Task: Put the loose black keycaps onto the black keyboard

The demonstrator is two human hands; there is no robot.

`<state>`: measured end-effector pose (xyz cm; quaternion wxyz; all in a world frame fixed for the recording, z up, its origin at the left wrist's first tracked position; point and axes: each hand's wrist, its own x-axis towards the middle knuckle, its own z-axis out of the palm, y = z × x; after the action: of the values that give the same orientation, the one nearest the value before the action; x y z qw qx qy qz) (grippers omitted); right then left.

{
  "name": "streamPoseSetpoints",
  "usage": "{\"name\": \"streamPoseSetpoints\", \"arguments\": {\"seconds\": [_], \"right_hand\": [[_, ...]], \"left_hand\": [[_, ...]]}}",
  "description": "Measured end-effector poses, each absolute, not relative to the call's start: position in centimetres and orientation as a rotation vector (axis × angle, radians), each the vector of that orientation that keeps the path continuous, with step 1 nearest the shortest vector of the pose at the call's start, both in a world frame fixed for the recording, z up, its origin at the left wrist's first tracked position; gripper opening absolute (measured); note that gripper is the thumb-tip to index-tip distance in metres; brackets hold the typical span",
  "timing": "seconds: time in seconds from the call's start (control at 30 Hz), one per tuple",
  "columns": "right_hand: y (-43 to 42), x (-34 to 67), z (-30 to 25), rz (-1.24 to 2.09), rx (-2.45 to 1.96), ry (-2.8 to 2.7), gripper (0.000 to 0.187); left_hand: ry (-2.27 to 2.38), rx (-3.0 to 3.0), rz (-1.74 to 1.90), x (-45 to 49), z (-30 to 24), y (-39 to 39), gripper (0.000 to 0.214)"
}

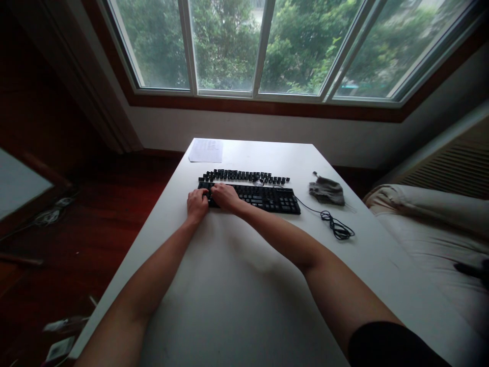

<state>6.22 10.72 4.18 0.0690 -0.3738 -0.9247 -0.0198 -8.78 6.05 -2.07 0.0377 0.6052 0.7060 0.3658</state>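
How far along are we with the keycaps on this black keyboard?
Done, it seems: a long row of loose black keycaps lies lined up behind the black wired keyboard on the white table. In hand: the left hand and right hand are both at the keyboard's left end; their grip is hidden. Left: the rest of the keyboard, apparently keyed, looks untouched.

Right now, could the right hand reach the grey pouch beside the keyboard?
Probably yes: the right hand rests on the low keyboard; only that and a thin cable lie between hand and grey pouch.
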Motion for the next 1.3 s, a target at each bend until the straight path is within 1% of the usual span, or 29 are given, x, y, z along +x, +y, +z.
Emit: {"name": "streamPoseSetpoints", "arguments": {"seconds": [0.2, 0.4, 0.47, 0.57, 0.77, 1.0, 1.3], "right_hand": [[7.6, 5.8, 2.0, -0.249, -1.097, -2.729, 0.043], [6.8, 6.0, 1.0, -0.357, -1.091, -2.668, 0.047], [6.7, 6.2, 0.9, -0.312, -1.122, -2.636, 0.048], [7.4, 6.7, 1.5, -0.15, -1.176, -2.619, 0.042], [12.0, 7.3, 3.3, 0.056, -1.241, -2.591, 0.034], [16.8, 5.4, 3.7, 0.177, -1.418, -2.492, 0.026], [19.5, 1.6, 3.6, 0.268, -1.541, -2.466, 0.026]], "left_hand": [[2.183, 1.839, 1.107, -8.8, -2.2, 6.2, 0.038], [2.183, 1.824, 1.097, -8.8, -2.3, 6.2, 0.041], [2.182, 1.817, 1.105, -8.7, -2.2, 6.1, 0.04], [2.172, 1.823, 1.126, -8.7, -2.1, 6.0, 0.039], [2.173, 1.835, 1.115, -8.6, -1.8, 5.8, 0.037], [2.16, 1.867, 1.125, -8.5, -1.9, 5.9, 0.035], [2.135, 1.882, 1.154, -8.6, -2.3, 6.4, 0.034]]}}
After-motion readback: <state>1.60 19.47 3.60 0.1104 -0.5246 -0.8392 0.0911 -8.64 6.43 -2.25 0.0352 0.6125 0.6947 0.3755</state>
